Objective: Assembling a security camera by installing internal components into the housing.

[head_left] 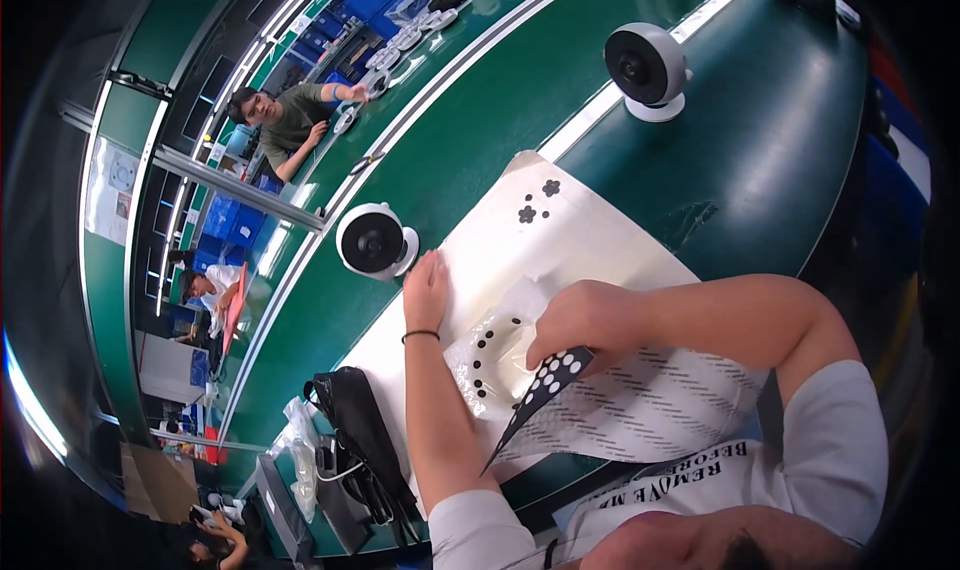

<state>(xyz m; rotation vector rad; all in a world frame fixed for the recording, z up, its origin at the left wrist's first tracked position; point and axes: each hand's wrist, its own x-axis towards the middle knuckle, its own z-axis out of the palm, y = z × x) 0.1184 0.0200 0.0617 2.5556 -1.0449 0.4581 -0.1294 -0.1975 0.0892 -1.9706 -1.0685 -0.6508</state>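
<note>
My left hand (426, 288) lies on the far left edge of a white board (520, 205), its fingers stretched out beside a white round device with a black face (372, 242). Closed fingers of my right hand (578, 322) grip the curled edge of a sheet (640, 410) with printed marks on its pale side and white round spots on its dark side. Between my forearms sits a pale round part in clear plastic (482, 355), with several black dots along its curve. My right hand partly covers it.
Another white device with a black face (640, 65) stands farther right on the green table (760, 170). Black flower-shaped pads (527, 214) lie on the board. A black case (355, 425) with cables lies left of my left forearm. A person (290, 120) works across the table.
</note>
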